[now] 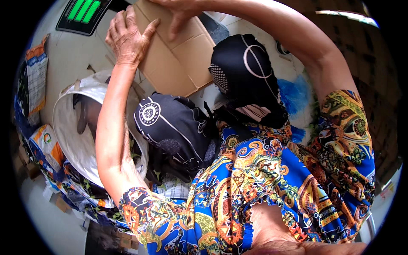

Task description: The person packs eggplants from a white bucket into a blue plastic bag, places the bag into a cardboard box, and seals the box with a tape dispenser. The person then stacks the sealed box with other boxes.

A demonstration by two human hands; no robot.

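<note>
A brown cardboard box [178, 63] with creased panels lies before me at the top of the view. My left hand [127, 40] is at its left side, thumb on the top face and fingers over the side. Reaching in from the upper right, my right hand [183, 14] lays its thumb on the same face. The frame's top edge cuts off its other fingers, so its grip does not show. Both my knees, in dark patterned trousers [175, 130], are bent below the box.
Left of my left forearm stands a white round container [62, 127] with long dark vegetables, apparently eggplants [82, 118]. Printed sacks [47, 145] line the far left. A display with green lit segments [83, 11] is at upper left. Blue plastic [293, 98] lies to the right.
</note>
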